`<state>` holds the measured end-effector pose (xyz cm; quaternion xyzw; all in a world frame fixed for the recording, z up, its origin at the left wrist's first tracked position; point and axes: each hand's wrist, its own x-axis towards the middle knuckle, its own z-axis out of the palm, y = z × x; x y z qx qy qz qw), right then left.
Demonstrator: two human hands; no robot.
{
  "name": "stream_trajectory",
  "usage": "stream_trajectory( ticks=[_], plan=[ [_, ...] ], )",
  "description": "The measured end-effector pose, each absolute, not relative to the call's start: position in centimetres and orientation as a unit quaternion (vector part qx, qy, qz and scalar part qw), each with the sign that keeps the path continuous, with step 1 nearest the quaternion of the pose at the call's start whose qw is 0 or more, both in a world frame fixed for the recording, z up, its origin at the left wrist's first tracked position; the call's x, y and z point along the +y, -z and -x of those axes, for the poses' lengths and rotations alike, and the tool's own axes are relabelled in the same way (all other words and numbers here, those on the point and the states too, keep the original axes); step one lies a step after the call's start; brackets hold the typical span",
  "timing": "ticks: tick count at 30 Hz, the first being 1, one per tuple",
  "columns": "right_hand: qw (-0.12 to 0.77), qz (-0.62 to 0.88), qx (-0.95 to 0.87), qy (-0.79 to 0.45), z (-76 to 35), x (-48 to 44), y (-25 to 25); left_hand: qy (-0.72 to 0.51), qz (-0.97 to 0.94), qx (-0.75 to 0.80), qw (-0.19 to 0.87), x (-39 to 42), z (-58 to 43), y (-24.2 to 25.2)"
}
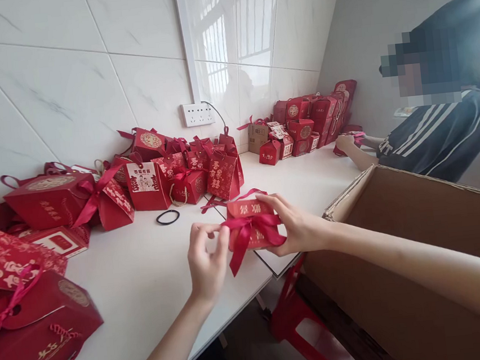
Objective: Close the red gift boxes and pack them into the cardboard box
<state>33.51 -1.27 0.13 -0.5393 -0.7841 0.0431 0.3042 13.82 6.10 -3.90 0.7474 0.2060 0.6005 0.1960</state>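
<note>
A small red gift box is held up over the front edge of the white table. Across its face runs a dark pink ribbon tied in a bow. My left hand pinches the bow's left loop between thumb and fingers. On the box's right side, my right hand grips it, fingers over the top edge and thumb beneath. Behind the box, a loose ribbon end trails over the table. A black hair tie lies flat to the left of my hands.
Red gift boxes crowd the table along the wall, with a large one at front left. More are stacked at the back right. A cardboard box stands at right, near a red stool. Another person works beyond.
</note>
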Motion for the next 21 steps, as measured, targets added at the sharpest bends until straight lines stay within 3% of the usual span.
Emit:
stream_trajectory(
  ticks=[2, 5, 7, 10, 17, 21],
  plan=[
    [0.369, 0.568, -0.722, -0.144, -33.7, -1.2, -0.6, -0.574, -0.661, 0.339, 0.343, 7.3, -13.9, 4.0],
    [0.49, 0.544, -0.553, -0.398, -34.1, -1.0, -1.8, -0.503, -0.548, 0.449, 0.494, 8.9, -13.9, 4.5],
    [0.553, 0.472, -0.43, -0.535, -34.5, -1.0, -2.7, -0.479, -0.524, 0.466, 0.528, 9.5, -13.8, 4.9],
    [0.6, 0.372, -0.322, -0.63, -34.9, -1.3, -3.6, -0.462, -0.529, 0.461, 0.542, 9.6, -13.9, 5.3],
    [0.629, 0.329, -0.286, -0.644, -35.2, -1.2, -4.0, -0.427, -0.565, 0.45, 0.545, 8.9, -13.8, 5.2],
    [0.647, 0.472, -0.36, -0.479, -37.7, -2.9, -4.9, -0.373, -0.66, 0.425, 0.494, 8.2, -13.8, 5.1]
  ],
)
